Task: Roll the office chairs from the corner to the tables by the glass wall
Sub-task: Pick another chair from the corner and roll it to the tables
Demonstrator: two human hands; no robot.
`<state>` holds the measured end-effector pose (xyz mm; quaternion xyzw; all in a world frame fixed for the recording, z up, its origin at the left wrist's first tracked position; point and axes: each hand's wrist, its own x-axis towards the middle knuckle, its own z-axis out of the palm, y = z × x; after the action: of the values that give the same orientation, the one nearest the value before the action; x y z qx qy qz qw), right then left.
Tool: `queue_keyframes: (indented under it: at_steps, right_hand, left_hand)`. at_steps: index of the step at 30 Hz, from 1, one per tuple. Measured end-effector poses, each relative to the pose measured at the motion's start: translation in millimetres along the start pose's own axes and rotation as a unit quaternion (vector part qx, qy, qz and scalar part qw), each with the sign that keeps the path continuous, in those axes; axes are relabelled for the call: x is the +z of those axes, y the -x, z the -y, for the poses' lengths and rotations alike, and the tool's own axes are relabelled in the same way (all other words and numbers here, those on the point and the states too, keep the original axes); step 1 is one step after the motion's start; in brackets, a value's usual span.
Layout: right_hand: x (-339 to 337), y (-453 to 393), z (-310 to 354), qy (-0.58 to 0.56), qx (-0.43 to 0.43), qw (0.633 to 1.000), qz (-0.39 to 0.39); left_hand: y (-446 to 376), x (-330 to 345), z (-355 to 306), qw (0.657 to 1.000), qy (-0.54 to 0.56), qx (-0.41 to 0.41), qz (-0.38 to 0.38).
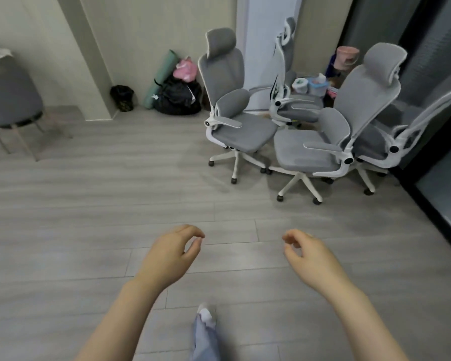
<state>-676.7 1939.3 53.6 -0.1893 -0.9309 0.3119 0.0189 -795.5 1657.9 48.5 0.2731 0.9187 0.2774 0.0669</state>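
Several grey mesh office chairs with white frames stand clustered in the far right corner. The left chair point(228, 100) faces right, the nearest chair point(349, 121) faces left, a third chair point(289, 95) stands behind them, and a fourth chair point(412, 136) is partly hidden at the right edge. My left hand point(169, 256) and my right hand point(310, 256) hang over the floor well short of the chairs, fingers loosely curled, holding nothing. Both hands are apart from every chair.
A dark glass wall with a black frame point(432, 199) runs along the right. Black bags point(177, 96), a green rolled mat point(162, 76) and a small black bin point(122, 97) sit against the back wall. A grey dining chair point(9, 100) stands at the left. Grey plank floor lies between.
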Motion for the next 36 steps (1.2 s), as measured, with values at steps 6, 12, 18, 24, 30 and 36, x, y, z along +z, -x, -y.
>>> queue_keyframes:
  at_steps: [6, 12, 18, 24, 30, 36]
  right_hand:
    - [16.4, -151.6, 24.1, -0.009, -0.009, 1.0, 0.007]
    - [10.6, -296.8, 56.2, -0.029, 0.012, 0.999, -0.006]
    - [10.7, -428.3, 66.4, -0.021, 0.02, 1.0, 0.01]
    - [15.3, -587.8, 74.9, 0.001, -0.005, 1.0, 0.008]
    - [16.5, -751.7, 105.8, 0.024, -0.042, 0.997, 0.056]
    - [19.7, -877.8, 156.7, 0.028, -0.066, 0.994, 0.079]
  left_hand:
    - [-136.9, -17.5, 61.8, 1.0, 0.0, -0.02, -0.007]
    - [-291.1, -62.2, 99.8, 1.0, -0.002, -0.015, 0.003]
    - [-415.1, -75.7, 138.5, 1.0, 0.01, -0.012, 0.016]
    - [-553.1, -83.4, 187.0, 1.0, -0.017, -0.019, 0.0]
    - [-686.1, -103.4, 217.8, 0.998, -0.011, -0.055, -0.008]
    - [-776.8, -129.2, 257.6, 0.996, -0.004, -0.088, -0.024]
